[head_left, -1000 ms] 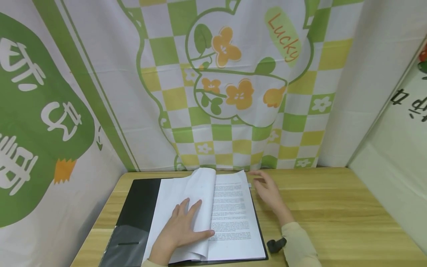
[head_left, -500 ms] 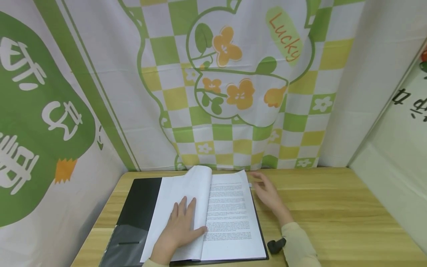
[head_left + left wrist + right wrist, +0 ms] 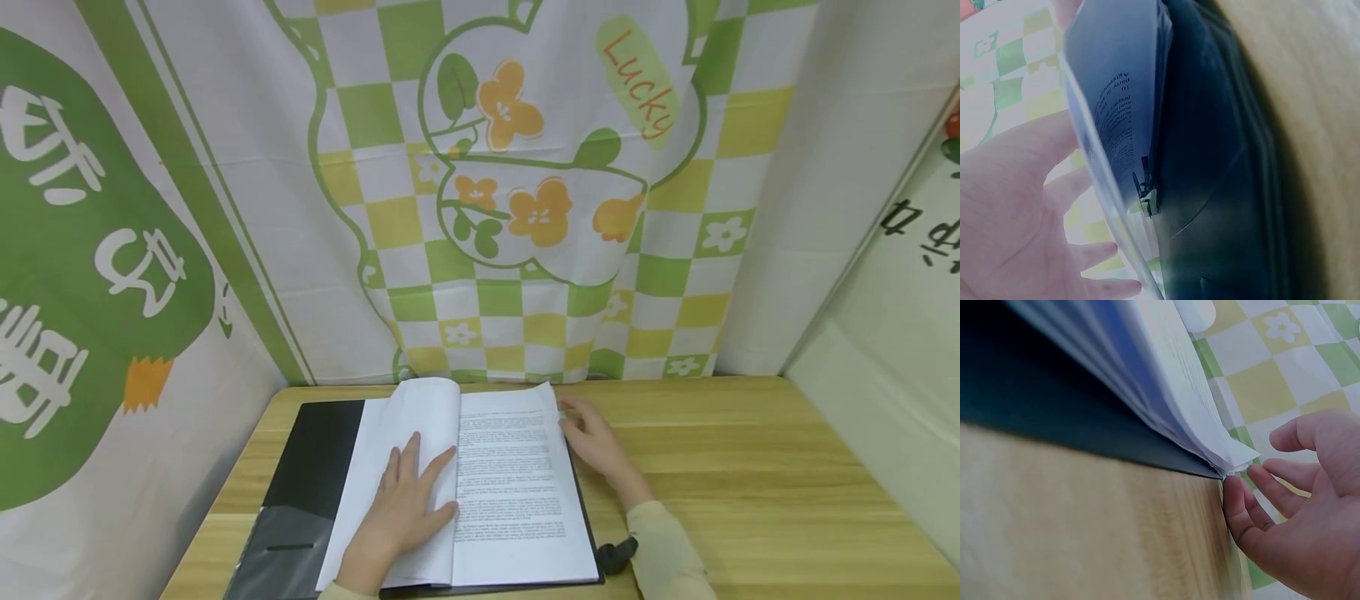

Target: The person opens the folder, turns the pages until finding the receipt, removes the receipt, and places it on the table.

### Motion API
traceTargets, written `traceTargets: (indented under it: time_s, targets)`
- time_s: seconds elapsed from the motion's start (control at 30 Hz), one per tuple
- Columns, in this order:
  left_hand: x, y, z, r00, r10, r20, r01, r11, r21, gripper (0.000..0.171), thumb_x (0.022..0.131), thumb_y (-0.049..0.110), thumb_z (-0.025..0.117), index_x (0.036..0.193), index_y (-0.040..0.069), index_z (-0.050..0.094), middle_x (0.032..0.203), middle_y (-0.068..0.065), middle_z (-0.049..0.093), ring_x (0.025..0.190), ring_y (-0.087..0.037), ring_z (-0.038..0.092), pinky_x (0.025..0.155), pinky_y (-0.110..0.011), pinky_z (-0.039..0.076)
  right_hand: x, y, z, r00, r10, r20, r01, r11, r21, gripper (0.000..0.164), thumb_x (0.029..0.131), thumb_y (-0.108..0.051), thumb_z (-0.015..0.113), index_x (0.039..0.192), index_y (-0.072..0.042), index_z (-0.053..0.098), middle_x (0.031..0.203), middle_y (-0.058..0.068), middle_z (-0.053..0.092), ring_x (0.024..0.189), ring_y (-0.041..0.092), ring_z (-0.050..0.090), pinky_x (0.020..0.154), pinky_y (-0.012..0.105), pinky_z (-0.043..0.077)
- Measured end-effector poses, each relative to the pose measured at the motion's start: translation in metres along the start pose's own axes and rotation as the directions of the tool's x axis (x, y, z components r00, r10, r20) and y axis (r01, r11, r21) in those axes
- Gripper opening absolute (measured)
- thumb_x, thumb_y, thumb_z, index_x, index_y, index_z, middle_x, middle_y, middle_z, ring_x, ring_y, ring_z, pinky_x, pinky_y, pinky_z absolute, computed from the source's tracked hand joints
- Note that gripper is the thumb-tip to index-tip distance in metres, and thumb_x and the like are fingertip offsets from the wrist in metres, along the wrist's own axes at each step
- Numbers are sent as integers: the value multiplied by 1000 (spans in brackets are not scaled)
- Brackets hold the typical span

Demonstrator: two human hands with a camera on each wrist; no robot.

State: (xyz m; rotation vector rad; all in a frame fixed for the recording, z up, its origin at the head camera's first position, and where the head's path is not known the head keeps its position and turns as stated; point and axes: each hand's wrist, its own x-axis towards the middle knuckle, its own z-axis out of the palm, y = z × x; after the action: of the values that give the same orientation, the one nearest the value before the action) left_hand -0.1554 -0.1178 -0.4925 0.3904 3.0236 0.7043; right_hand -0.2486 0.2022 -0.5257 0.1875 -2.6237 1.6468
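Note:
A black folder (image 3: 318, 450) lies spread out, holding a thick stack of printed paper sheets (image 3: 510, 492). My left hand (image 3: 397, 517) rests with fingers spread on the turned-over sheets (image 3: 431, 400), whose folded edge curves up near the middle. In the left wrist view, a small black clip (image 3: 1147, 190) shows at the inner margin of the papers. At the stack's far right corner is my right hand (image 3: 596, 442), fingers loosely bent. The right wrist view has its fingertips (image 3: 1232, 494) at the folder's corner, the thumb apart from the slightly lifted page corner (image 3: 1241, 455).
The folder sits on a wood-grain table (image 3: 735, 467). A black wrist device (image 3: 617, 556) is by the right sleeve (image 3: 667, 550). Behind the table hangs a green and yellow checkered cloth (image 3: 540, 317), with printed white cloth on both sides.
My left hand has shifted slightly left, and the turned sheets' curved edge has moved left with it, baring more of the printed page. My right hand has come a little nearer the page edge.

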Motion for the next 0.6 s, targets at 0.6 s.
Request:
traceTargets:
  time_s: [0.6]
  targets:
    - [-1, -3, -4, 999, -42, 3, 42, 999, -7, 64, 91, 41, 78, 147, 18, 61, 168, -32, 19, 148, -68, 18, 118, -75, 24, -3, -2, 2, 997, 30, 74, -34, 998, 47, 53, 108, -13, 55, 157, 3, 43, 158, 28, 44, 131, 40, 54, 110, 57, 44]
